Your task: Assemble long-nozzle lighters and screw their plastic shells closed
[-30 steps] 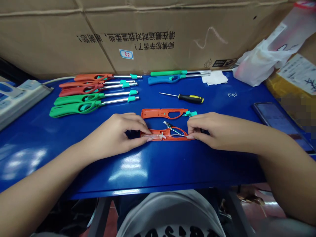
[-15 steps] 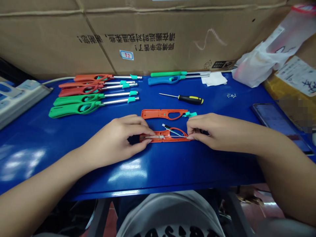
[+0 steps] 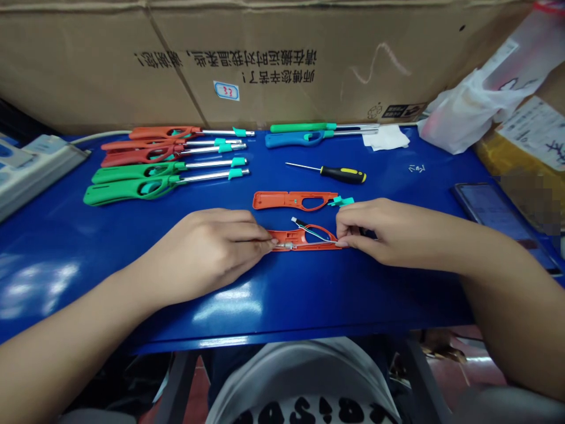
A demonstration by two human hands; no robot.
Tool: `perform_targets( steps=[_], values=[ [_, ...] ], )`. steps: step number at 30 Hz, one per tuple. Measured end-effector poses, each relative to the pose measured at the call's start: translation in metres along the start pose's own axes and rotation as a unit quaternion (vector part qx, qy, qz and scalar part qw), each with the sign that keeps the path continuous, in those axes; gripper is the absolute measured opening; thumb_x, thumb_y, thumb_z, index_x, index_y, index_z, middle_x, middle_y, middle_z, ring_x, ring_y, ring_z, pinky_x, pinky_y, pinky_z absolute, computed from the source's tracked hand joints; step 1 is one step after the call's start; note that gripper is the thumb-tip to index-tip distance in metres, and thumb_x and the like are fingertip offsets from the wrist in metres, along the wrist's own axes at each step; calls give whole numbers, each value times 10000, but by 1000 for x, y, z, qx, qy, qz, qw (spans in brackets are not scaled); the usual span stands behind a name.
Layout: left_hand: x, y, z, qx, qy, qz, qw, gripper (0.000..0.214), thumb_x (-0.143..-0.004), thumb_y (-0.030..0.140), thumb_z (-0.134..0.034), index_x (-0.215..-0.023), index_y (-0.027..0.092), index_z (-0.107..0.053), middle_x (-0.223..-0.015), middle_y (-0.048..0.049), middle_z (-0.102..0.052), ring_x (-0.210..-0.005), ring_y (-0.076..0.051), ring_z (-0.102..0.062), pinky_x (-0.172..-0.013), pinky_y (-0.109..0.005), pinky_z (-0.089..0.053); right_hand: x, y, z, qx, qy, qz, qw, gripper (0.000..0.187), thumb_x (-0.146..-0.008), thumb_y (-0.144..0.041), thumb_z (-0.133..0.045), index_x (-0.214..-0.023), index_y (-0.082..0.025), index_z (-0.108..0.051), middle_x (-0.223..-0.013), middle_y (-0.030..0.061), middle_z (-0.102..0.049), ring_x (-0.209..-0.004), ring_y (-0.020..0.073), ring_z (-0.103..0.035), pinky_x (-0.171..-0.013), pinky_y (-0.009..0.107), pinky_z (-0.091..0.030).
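An orange lighter half-shell (image 3: 302, 237) lies open side up in front of me. Inside it are a metal valve (image 3: 288, 245), a thin pale tube running right, and a black igniter piece (image 3: 298, 222) with thin wires. My left hand (image 3: 220, 250) covers the shell's left end, its fingertips closed together at the fuel tank beside the valve; the tank is mostly hidden. At the right end, thumb and forefinger of my right hand (image 3: 364, 232) pinch the thin tube. Just behind lies the other orange half-shell (image 3: 271, 200), with a turquoise trigger piece (image 3: 342, 201) by its right end.
Several assembled lighters (image 3: 128, 194) lie at the left rear; a blue one (image 3: 286, 139) and a green one lie behind. A screwdriver (image 3: 344, 174), small screws (image 3: 416, 169), white tissue (image 3: 386, 138) and a phone (image 3: 498, 218) are around. A cardboard box (image 3: 265, 35) stands behind, a power strip (image 3: 39, 168) left.
My left thumb and fingers, earlier apart on either side of the shell's left end, have closed together and slid right toward the valve. My right hand keeps its pinch. The view shifted slightly.
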State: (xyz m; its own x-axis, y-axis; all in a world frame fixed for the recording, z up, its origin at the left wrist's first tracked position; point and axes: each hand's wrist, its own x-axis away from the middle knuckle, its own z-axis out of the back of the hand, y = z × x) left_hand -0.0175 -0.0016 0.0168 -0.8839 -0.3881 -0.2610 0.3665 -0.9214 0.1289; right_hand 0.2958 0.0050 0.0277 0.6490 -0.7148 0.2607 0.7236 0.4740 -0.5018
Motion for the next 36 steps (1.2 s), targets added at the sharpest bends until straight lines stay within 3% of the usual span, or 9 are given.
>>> perform_targets(
  steps=[8, 17, 20, 24, 36],
  values=[
    [6, 17, 0, -90, -24, -18, 995, 353, -1086, 162, -441, -1150, 119, -786, -1135, -124, -813, -1000, -294, -780, -844, -428, -667, -1, -1, 0, 20, 7, -3, 1000, 196, -979, -301, -546, -811, -226, -615, -866, 17, -701, -776, 178, -598, -692, 310, -366],
    [7, 16, -6, 63, 10, 142, 988, 277, -1059, 245, -533, -1158, 216, -790, -1108, -65, -803, -950, -226, -772, -828, -354, -644, -2, -1, -2, 13, 51, 40, 998, 65, -941, -231, -613, -949, -227, -678, -984, 29, -720, -842, 179, -624, -717, 304, -411],
    [4, 12, -8, 97, 11, 155, 983, 257, -1050, 258, -554, -1140, 206, -789, -1091, -57, -798, -937, -212, -769, -816, -329, -622, -2, -4, -5, 16, 66, 53, 996, 85, -952, -233, -625, -1021, -226, -674, -1097, 43, -703, -937, 192, -633, -784, 313, -436],
    [0, 9, -9, 142, 26, 168, 975, 211, -1031, 289, -604, -1109, 213, -785, -1079, -29, -800, -932, -178, -764, -826, -286, -597, -4, -5, -11, 26, 38, 57, 997, 108, -984, -252, -615, -1082, -232, -656, -1192, 52, -673, -1042, 213, -628, -861, 333, -432],
    [-1, 6, -8, 181, 15, 196, 964, 254, -1038, 410, -594, -1082, 260, -795, -1060, -6, -812, -900, -193, -766, -819, -295, -594, -5, -8, -13, -5, 30, 29, 999, 29, -977, -235, -629, -1004, -231, -619, -1048, 5, -669, -912, 171, -580, -777, 297, -391]
  ],
)
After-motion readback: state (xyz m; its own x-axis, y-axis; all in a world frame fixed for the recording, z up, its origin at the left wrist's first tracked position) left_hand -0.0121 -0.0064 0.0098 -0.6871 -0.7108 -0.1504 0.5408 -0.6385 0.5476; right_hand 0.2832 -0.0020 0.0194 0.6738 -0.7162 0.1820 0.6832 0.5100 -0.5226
